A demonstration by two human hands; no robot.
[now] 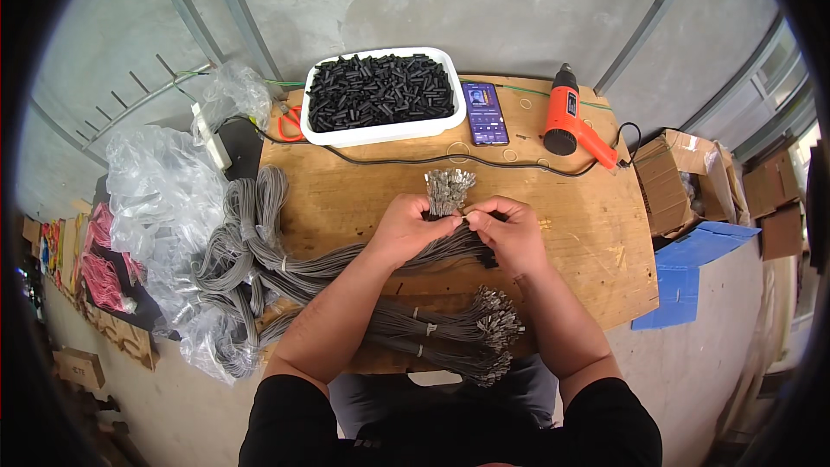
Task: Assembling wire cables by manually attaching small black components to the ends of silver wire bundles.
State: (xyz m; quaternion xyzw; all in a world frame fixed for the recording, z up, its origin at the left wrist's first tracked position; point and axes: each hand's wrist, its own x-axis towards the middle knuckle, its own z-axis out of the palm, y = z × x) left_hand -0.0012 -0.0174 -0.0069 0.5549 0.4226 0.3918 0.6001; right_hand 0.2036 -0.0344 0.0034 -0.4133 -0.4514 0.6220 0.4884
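Note:
A bundle of thin grey cables [437, 251] crosses the table, its silvery metal terminals [450, 188] standing up above my hands. My left hand [410, 229] is closed at the neck of this bundle, just below the terminals. My right hand [510, 232] pinches a thin pale strand beside the bundle, close to the left fingertips; what kind of strand cannot be made out. Nearer to me lie tied bundles of grey cables [406, 325], their terminal ends [500, 320] pointing right. At the left, more grey cable [246, 242] is looped and tied.
At the back stands a white tray [389, 135] full of short black tubes [380, 91]. Beside it are a phone [484, 112], orange-handled scissors [290, 123] and an orange heat gun [564, 117]. A black cord [389, 162] crosses the table. Clear plastic bags [160, 199] lie left; cardboard boxes [687, 182] stand right.

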